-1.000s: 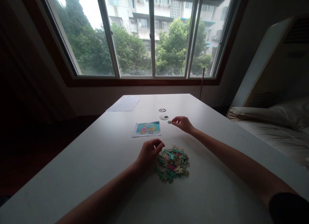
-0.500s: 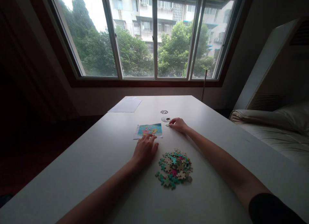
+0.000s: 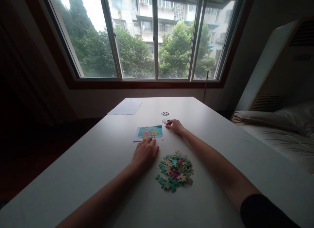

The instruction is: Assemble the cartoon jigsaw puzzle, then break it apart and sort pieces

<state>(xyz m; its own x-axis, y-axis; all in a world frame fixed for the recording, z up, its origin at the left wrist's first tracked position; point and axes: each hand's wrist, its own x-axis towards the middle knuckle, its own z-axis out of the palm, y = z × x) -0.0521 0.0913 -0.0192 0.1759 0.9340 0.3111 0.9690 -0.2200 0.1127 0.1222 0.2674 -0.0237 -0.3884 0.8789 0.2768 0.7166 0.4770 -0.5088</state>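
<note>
My left hand point(image 3: 146, 151) lies on the white table with its fingers loosely spread, fingertips at the lower edge of a picture card point(image 3: 150, 133) with pink and yellow cartoon figures on teal. Beyond the card's right edge, my right hand point(image 3: 175, 125) pinches a small jigsaw puzzle piece point(image 3: 165, 126), mostly hidden by the fingertips. Just behind those fingers lies a round disc point(image 3: 166, 121), partly covered by the hand. Nearer to me, between my forearms, is a heap of jigsaw puzzle pieces point(image 3: 174, 170) in green, teal, pink and bare tan.
A second round disc point(image 3: 165, 113) lies farther back on the white table point(image 3: 103, 162). White paper sheets point(image 3: 125, 107) rest at its far left corner. A window point(image 3: 154, 38) is beyond the table, and a cushioned seat point(image 3: 277, 136) stands to the right.
My right hand has shifted slightly left and covers more of the nearer disc and the puzzle piece. My left fingers have drawn back a little from the card's picture. The view has moved slightly.
</note>
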